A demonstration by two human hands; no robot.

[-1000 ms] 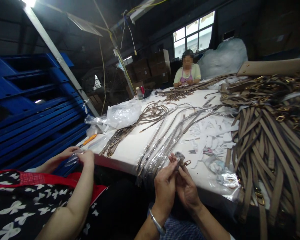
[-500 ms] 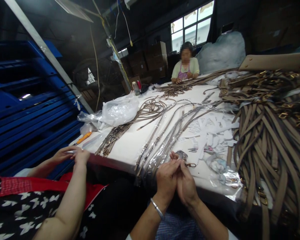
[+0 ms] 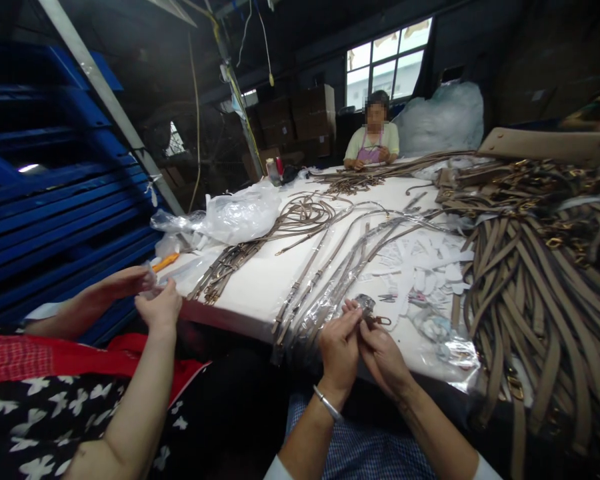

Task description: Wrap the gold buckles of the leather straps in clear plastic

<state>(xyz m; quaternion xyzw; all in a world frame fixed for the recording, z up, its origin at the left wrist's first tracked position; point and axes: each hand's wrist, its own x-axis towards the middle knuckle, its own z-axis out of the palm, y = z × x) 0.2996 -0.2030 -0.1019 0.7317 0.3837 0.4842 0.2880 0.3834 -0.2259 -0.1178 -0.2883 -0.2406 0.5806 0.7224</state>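
Note:
Close together over the table's front edge, my two hands are both closed. My left hand [image 3: 340, 343], with a bracelet at its wrist, pinches at a strap end wrapped in clear plastic [image 3: 365, 303]. The fingers of my right hand [image 3: 384, 353] grip the same piece from the other side, and a metal snap hook [image 3: 383, 321] sticks out to the right of them. Most of the strap is hidden by my fingers. Just beyond lie long brown straps in clear plastic sleeves [image 3: 325, 303] and a small pair of snips [image 3: 411, 297].
White paper scraps [image 3: 427, 263] lie right of the sleeves; brown straps [image 3: 525, 287] heap up further right. Bundled thin straps [image 3: 230, 270], a plastic bag [image 3: 243, 213] and an orange cutter [image 3: 165, 261] are leftward. A co-worker's hands [image 3: 160, 303] work at left; another person [image 3: 373, 137] sits across.
My hands have parted slightly, and the plastic-wrapped piece shows more between the fingertips. The left co-worker's hands have moved apart, with clear plastic between them.

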